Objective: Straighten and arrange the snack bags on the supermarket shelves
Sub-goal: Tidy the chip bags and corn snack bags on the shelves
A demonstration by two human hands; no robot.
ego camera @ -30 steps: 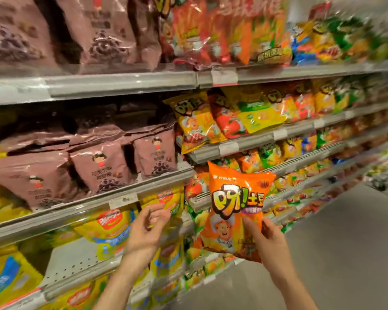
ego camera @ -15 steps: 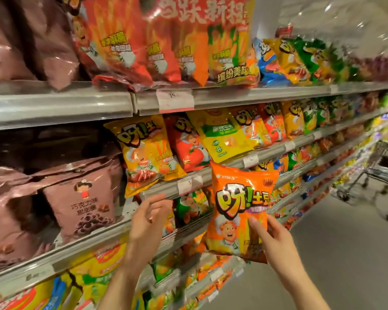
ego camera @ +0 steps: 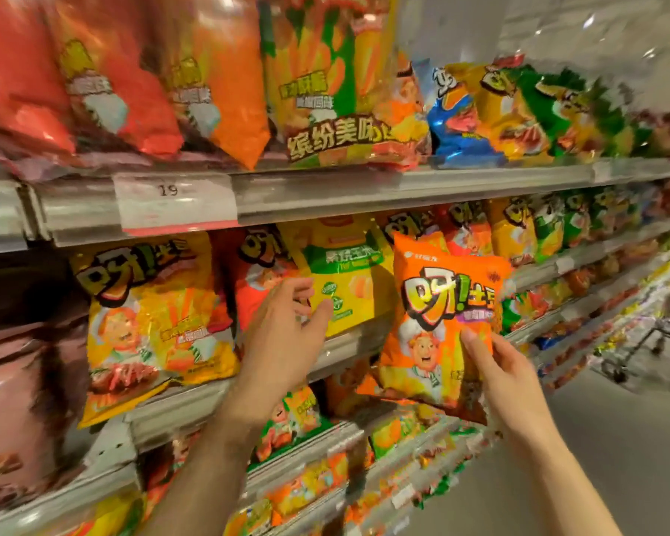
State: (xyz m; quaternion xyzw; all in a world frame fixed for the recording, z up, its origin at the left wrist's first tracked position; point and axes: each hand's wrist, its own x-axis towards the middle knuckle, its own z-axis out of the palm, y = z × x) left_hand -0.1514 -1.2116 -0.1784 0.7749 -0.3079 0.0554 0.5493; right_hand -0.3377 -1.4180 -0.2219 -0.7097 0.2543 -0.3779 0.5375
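While we scan from the left, brown bags point(ego camera: 20, 412) sit at the far left of the middle shelf point(ego camera: 194, 400), and beside them a yellow bag point(ego camera: 151, 323) leans forward over the shelf lip. Above it a price tag point(ego camera: 177, 201) reading 19 is clipped to the upper shelf rail point(ego camera: 403, 187), with red and orange bags point(ego camera: 113, 71) standing on that shelf. Next we see the left hand point(ego camera: 283, 338) raised in front of the middle shelf, fingers loosely spread and released, gripping nothing; fingertips lie over the lower edge of a yellow-green bag point(ego camera: 345, 276), contact unclear. A red bag point(ego camera: 256, 276) stands just left of that one. Further right, the right hand point(ego camera: 507, 384) is grasping the orange snack bag point(ego camera: 441, 323) by its lower right corner, thumb on the front face. The bag is upright, held in the air in front of the shelves, not on any shelf. At far right a shopping cart point(ego camera: 658, 342) stands on the aisle floor point(ego camera: 615, 458), blurred.
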